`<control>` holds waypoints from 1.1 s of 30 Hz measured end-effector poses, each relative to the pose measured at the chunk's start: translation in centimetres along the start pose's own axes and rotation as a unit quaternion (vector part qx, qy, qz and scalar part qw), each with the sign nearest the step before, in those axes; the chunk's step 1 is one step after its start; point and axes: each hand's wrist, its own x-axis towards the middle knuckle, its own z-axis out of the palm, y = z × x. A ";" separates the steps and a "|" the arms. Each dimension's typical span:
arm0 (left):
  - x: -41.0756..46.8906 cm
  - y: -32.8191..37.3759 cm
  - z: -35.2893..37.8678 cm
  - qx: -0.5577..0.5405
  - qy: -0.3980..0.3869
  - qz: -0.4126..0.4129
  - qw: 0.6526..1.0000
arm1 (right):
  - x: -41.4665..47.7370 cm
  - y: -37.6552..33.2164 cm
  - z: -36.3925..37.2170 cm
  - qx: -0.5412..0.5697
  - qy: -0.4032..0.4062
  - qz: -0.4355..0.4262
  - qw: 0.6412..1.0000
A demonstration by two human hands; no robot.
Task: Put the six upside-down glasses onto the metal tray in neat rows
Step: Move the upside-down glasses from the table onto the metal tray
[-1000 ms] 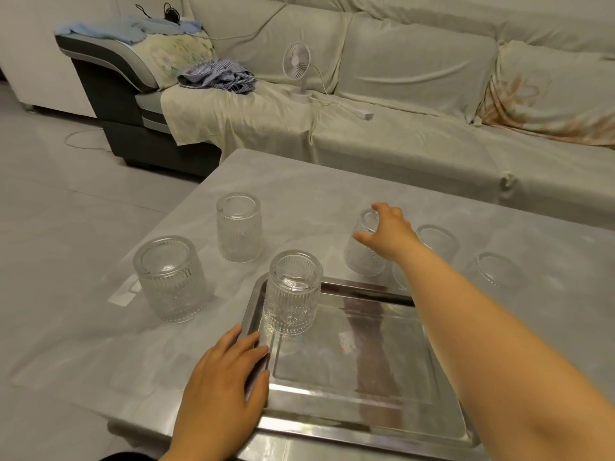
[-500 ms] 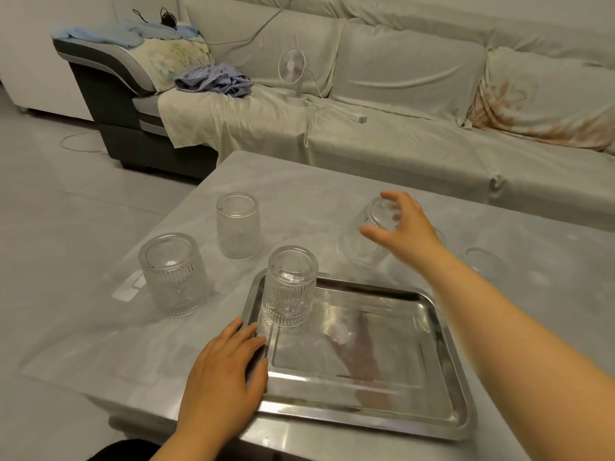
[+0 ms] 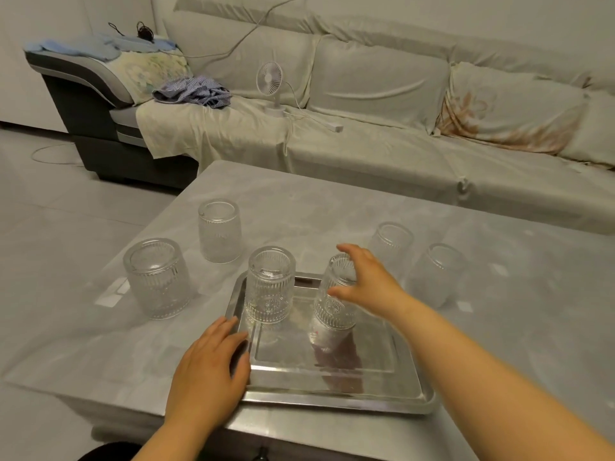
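A metal tray [image 3: 332,394] lies at the near edge of the grey table. One upside-down ribbed glass [image 3: 270,283] stands in the tray's far left corner. My right hand [image 3: 364,283] grips a second upside-down glass [image 3: 332,297] by its top, tilted, over the tray to the right of the first. My left hand [image 3: 208,369] lies flat on the tray's left rim. On the table, two glasses stand left of the tray, a wide one [image 3: 156,277] and a taller one [image 3: 219,235]. Two more glasses [image 3: 391,247] [image 3: 436,274] stand beyond the tray's right side.
A sofa under a pale sheet [image 3: 366,144] runs behind the table, with a small white fan [image 3: 271,84] and its cable on the seat. Crumpled striped cloth [image 3: 193,93] lies on the sofa's left end. Grey floor [image 3: 66,201] lies to the left.
My right hand lifted a glass from the table beyond the tray and brought it toward me over the tray. The left hand stayed on the tray's rim.
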 end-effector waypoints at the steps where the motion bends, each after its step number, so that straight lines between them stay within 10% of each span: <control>1: 0.1 0.1 -0.1 0.000 0.002 0.002 1.000 | 0.0 0.0 0.0 0.006 0.000 0.000 1.000; 16: -1.0 2.4 -0.5 0.011 0.040 0.075 0.996 | 0.0 1.5 -2.7 -0.003 0.074 -0.003 0.997; 22: -1.2 5.2 0.7 0.045 -0.018 0.098 0.994 | 0.1 7.4 -6.5 -0.099 0.213 0.138 0.962; 33: -0.9 5.5 1.1 0.096 -0.053 0.113 0.987 | 0.7 11.6 -6.5 0.017 0.183 0.231 0.955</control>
